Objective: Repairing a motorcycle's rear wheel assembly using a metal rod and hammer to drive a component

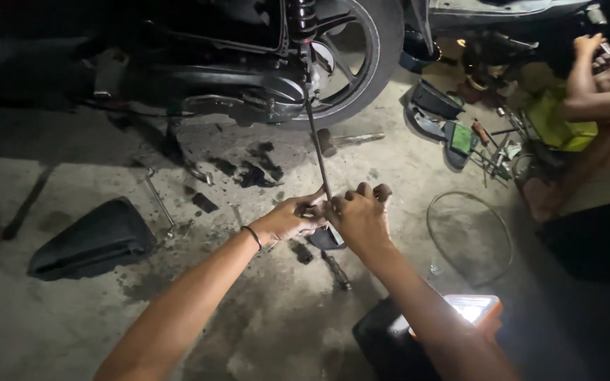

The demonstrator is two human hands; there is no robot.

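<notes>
Both hands clamped on the near end of a long thin rod (317, 144): left hand (287, 220) pinching it from the left, right hand (360, 215) fisted around it just beside, knuckles up, the two touching. Rod's long axis running up and away from the fingers, slightly leftward, to the hub of the motorcycle wheel (351, 56). Hammer (344, 140) on the floor just right of the rod, apart from it
</notes>
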